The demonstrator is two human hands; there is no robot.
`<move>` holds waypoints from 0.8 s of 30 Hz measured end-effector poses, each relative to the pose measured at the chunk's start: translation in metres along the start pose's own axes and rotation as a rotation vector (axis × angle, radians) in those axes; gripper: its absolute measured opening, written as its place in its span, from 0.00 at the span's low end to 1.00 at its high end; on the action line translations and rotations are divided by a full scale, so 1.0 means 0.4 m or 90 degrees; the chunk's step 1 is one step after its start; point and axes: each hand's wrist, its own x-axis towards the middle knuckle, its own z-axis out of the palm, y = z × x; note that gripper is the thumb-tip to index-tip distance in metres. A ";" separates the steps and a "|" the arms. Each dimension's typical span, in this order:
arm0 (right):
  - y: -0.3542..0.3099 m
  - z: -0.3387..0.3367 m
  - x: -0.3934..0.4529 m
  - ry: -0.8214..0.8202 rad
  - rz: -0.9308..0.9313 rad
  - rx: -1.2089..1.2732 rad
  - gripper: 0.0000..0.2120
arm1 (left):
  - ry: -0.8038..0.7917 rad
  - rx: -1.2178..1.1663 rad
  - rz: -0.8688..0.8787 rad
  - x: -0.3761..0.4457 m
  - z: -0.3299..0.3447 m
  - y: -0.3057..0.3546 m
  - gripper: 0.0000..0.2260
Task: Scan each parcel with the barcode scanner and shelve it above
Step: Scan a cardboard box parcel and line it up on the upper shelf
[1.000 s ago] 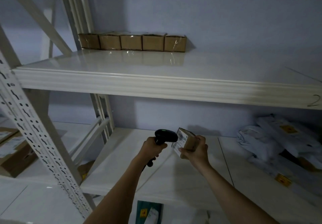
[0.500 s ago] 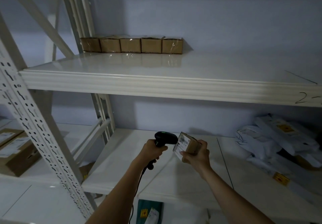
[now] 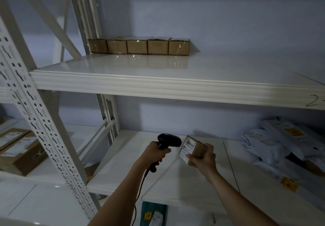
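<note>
Your left hand [image 3: 157, 152] is wrapped around the grip of the barcode scanner [image 3: 169, 141], its cable [image 3: 139, 192] trailing down past your forearm, and your right hand [image 3: 202, 160] is clamped on a small brown parcel [image 3: 192, 148], thumb under the lower edge of the white label [image 3: 187, 147] and fingers over the cardboard behind. The parcel sits at 3 o'clock of the scanner head, just beside it, label turned toward the scanner's nose; both hover over the lower shelf [image 3: 123, 169]. To scan well, keep that label face square to the scanner window and hold both hands steady. The two look very close, so you probably want to ease the parcel a little further toward 3 o'clock so that the whole barcode falls inside the beam. Keep your thumb clear of the printed bars; it sits at the label's lower edge now and a slight creep upward would block the read. No beam shows on the label, so I cannot tell whether the trigger is pressed or a read has registered; wait for the scanner's confirmation before you lift. Once it reads, the place for this parcel looks to be on the upper shelf [image 3: 175, 88], at 12 o'clock from your hands, just to the 3 o'clock end of the row of five boxes [image 3: 139, 46] standing against the back wall.
</note>
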 end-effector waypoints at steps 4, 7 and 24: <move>-0.001 0.001 0.000 -0.003 0.020 -0.008 0.36 | 0.002 -0.003 0.000 0.003 -0.009 -0.008 0.08; -0.003 -0.001 -0.001 -0.002 0.032 -0.016 0.36 | 0.000 -0.011 -0.004 0.006 -0.014 -0.009 0.09; -0.010 -0.013 -0.036 -0.120 0.323 0.120 0.37 | 0.164 -0.102 -0.265 0.047 -0.034 -0.288 0.13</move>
